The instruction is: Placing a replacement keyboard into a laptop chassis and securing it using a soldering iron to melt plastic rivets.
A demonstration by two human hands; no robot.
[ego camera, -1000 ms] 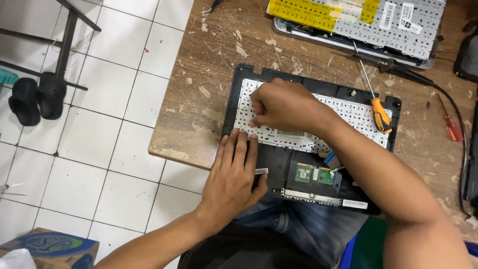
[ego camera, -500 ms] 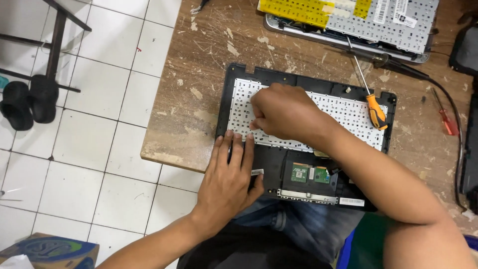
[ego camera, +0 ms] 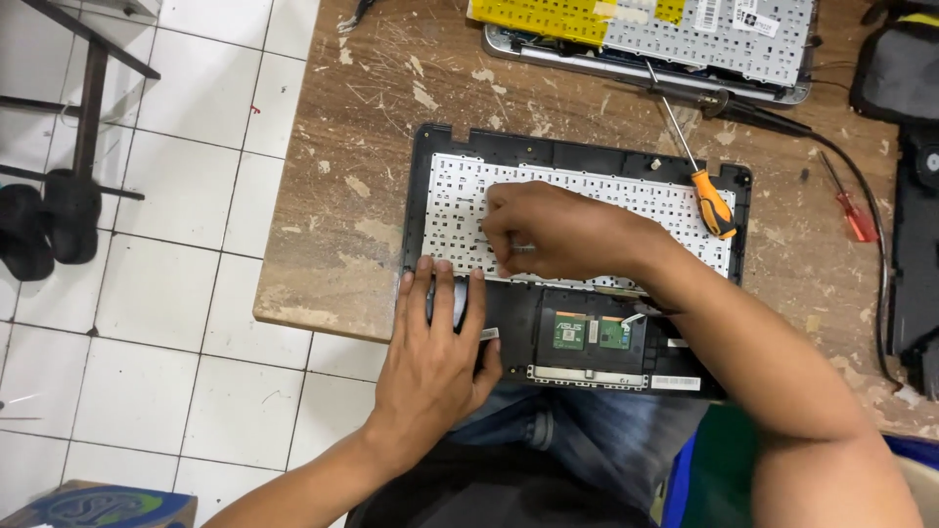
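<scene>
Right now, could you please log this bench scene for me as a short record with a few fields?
surface: worn wooden table over white floor tiles
main item: black laptop palmrest, underside up, white keyboard backing exposed
left hand: flat on the palmrest's near left corner
right hand: fingertips pressed on the keyboard backing
tool nearby: orange-handled screwdriver lying on the palmrest's right side
also on table: second keyboard assembly at the far edge, small red screwdriver to the right
</scene>
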